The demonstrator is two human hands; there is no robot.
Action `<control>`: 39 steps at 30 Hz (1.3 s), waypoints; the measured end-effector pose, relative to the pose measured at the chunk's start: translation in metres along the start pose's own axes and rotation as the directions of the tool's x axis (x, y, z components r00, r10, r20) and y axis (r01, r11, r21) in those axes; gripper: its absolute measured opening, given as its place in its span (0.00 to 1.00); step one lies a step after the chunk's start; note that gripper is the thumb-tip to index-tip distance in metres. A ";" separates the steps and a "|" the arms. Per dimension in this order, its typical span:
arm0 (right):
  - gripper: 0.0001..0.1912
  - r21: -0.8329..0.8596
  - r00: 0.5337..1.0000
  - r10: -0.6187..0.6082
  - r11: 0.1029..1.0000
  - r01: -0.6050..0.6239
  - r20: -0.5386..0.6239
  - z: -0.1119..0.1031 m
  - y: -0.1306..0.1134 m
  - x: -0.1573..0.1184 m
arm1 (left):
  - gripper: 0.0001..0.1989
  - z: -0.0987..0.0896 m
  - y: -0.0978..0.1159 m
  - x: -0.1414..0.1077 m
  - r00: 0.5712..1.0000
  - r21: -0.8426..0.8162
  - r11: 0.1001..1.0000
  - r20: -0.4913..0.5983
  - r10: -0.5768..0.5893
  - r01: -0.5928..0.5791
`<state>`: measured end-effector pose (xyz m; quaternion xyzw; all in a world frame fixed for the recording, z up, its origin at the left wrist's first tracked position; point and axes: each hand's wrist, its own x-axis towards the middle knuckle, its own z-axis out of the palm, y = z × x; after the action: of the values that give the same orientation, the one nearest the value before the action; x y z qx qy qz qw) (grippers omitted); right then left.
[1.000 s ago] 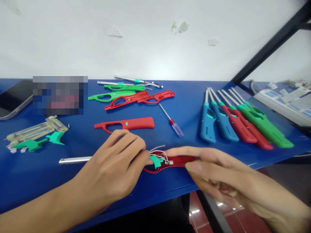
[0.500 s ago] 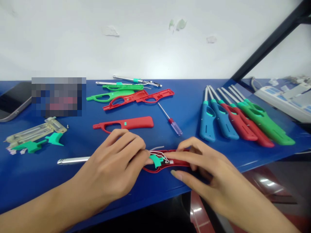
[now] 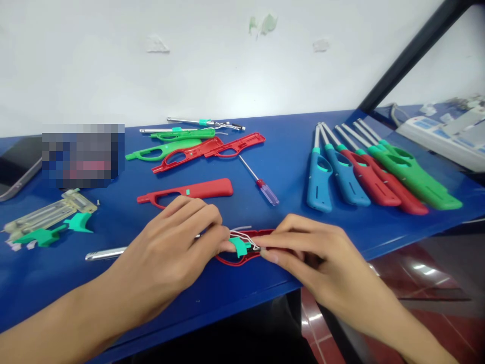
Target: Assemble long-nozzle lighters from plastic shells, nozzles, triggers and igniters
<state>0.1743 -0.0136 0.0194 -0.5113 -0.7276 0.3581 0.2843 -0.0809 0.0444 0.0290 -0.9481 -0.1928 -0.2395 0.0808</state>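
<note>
In front of me lies a red lighter handle half (image 3: 237, 261), its inner side up. A green trigger (image 3: 239, 246) with white wires (image 3: 246, 235) sits over it. My left hand (image 3: 174, 247) is closed, thumb and fingers pinching at the trigger's left side. A silver lighter tube (image 3: 104, 254) sticks out to the left from under that hand. With thumb and index finger together, my right hand (image 3: 314, 253) grips the black igniter (image 3: 256, 248) beside the trigger, covering the right end of the handle half.
Beyond my hands lie a closed-side-up red handle half (image 3: 208, 189), a purple screwdriver (image 3: 268, 192) and several red and green handle halves (image 3: 185, 156). Whole lighters (image 3: 359, 177) line the right. Green triggers (image 3: 43, 236), clear parts (image 3: 45, 210) and a phone (image 3: 18, 162) are left.
My right hand has moved left along the handle half, and its spread thumb and index finger have closed at the igniter. The left hand stays at the trigger. The view has shifted slightly.
</note>
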 end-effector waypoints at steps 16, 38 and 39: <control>0.17 0.071 0.996 -0.074 0.994 0.078 -0.054 0.004 0.005 -0.002 | 0.04 0.011 0.002 -0.003 0.999 -0.051 0.998 0.011 -0.037 0.038; 0.17 0.023 0.996 -0.071 0.997 0.072 -0.046 0.006 0.007 -0.004 | 0.06 0.004 0.008 -0.001 0.996 -0.136 0.989 0.065 -0.056 0.064; 0.17 0.013 0.997 -0.057 0.998 0.057 -0.056 0.006 0.007 -0.004 | 0.07 0.003 0.009 -0.001 0.996 -0.138 0.988 0.064 -0.067 0.075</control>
<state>0.1745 -0.0177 0.0098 -0.4980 -0.7312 0.3407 0.3181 -0.0770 0.0366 0.0248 -0.9507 -0.2113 -0.2269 -0.0006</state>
